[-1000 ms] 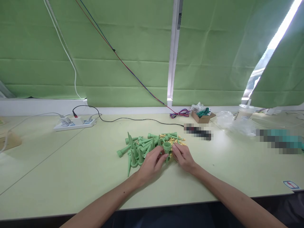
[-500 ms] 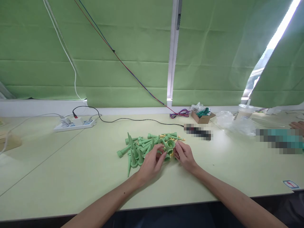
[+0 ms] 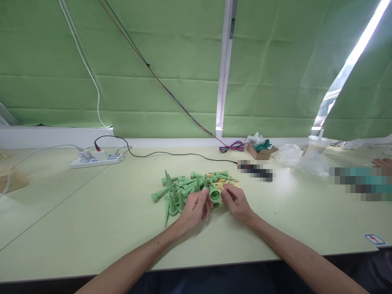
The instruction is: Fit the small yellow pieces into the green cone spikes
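Note:
Between my two hands is a green plastic watering spike (image 3: 214,195), its round hollow end turned towards me. My left hand (image 3: 194,208) is closed, thumb and fingers gripping the spike's left side. My right hand (image 3: 238,204) is closed in a pinch close to the spike's right rim; what its fingertips hold, if anything, is hidden. Beside and behind my left hand lies a pile of similar green spikes (image 3: 173,200), some standing point up and others lying flat. Small yellow plastic pieces (image 3: 225,185) lie behind my right hand, partly covered by it.
A white power strip (image 3: 97,160) lies at the left, with a black cable (image 3: 171,153) running across the table. Farther back are coiled wires (image 3: 232,147), a small cardboard box (image 3: 261,153), clear plastic bags (image 3: 315,162) and a lidded cup (image 3: 317,143). Another person's hand (image 3: 382,162) shows at the right edge.
The hollow-ended spike has moved slightly left and down. My left fingers, apart before, have closed on it; my right hand has shifted slightly left and remains pinched.

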### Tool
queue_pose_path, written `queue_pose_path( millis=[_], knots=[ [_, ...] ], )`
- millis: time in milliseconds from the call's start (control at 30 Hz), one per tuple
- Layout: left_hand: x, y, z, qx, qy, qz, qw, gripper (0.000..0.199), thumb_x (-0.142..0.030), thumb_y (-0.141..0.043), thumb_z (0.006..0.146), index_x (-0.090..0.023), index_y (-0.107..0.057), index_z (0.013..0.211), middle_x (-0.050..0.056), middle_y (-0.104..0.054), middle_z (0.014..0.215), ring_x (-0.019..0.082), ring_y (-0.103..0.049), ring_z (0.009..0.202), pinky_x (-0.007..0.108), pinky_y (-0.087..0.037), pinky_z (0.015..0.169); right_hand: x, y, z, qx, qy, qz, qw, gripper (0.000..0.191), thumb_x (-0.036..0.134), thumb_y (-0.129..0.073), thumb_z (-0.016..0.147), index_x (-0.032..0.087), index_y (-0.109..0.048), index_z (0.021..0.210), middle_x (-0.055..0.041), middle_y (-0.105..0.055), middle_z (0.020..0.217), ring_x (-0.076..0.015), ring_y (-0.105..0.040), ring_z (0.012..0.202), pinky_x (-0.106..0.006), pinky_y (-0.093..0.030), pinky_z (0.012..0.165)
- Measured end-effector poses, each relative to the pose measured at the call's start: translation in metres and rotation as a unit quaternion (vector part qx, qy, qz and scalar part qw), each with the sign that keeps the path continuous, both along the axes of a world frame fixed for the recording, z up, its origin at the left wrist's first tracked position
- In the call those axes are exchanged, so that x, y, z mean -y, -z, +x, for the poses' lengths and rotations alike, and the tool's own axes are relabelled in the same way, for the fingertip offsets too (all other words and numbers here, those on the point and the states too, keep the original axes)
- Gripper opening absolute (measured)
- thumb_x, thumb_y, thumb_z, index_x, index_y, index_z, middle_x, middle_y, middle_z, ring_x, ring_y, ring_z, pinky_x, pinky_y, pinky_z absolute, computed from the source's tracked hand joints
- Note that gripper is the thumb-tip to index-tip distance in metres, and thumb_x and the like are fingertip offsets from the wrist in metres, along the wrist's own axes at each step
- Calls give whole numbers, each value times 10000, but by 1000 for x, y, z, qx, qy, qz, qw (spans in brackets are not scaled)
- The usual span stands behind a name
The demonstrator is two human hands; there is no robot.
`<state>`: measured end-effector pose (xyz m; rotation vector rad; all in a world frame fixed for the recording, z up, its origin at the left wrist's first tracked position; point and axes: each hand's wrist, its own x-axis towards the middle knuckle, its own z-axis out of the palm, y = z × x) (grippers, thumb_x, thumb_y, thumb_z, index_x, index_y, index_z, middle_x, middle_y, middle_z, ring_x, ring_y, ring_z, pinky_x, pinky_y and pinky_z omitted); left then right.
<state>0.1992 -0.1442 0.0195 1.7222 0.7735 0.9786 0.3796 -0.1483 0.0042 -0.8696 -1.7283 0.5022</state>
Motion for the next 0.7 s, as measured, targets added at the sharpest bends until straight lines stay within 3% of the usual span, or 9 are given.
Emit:
queue_pose_path(
  millis=[200, 333, 500, 600, 700],
  knots=[
    [2, -4, 0, -20, 14, -9, 1000, 608, -561, -285, 988, -164, -521, 593, 5, -494, 419, 115, -459, 380, 256, -366, 433, 0, 0, 0, 22, -11, -5, 1000, 386, 405, -354, 1009, 215, -389, 675, 31, -415, 566, -120, -384, 513, -260, -329, 512],
    [2, -3, -2, -26, 22, 18, 999, 496, -513, -309, 1000, -182, -434, 651, -19, -505, 439, 104, -456, 382, 251, -379, 479, 0, 2, 1, 19, -21, -5, 1000, 384, 403, -348, 1016, 213, -404, 687, 32, -419, 575, -119, -386, 513, -265, -331, 527],
    [4, -6, -6, -74, 38, 78, 993, 326, -455, -391, 983, -172, -520, 883, -43, -501, 508, 112, -467, 427, 226, -359, 459, -1, 1, 0, 9, -15, -20, 1000, 393, 422, -346, 1017, 218, -392, 684, 32, -414, 581, -120, -374, 500, -268, -325, 511],
    [6, -9, -6, -97, 39, 105, 989, 318, -415, -399, 979, -158, -558, 1078, -39, -490, 551, 115, -464, 453, 219, -351, 450, -2, 1, 1, 11, -11, -29, 999, 400, 439, -346, 1014, 223, -377, 678, 31, -417, 570, -125, -374, 495, -273, -323, 501],
    [6, -11, -5, -115, 29, 131, 984, 321, -369, -404, 976, -155, -570, 1147, -28, -505, 579, 115, -455, 478, 220, -361, 467, -2, 1, 2, 11, -9, -41, 999, 405, 443, -352, 1012, 229, -354, 669, 36, -406, 538, -127, -363, 477, -274, -313, 485]
  ],
)
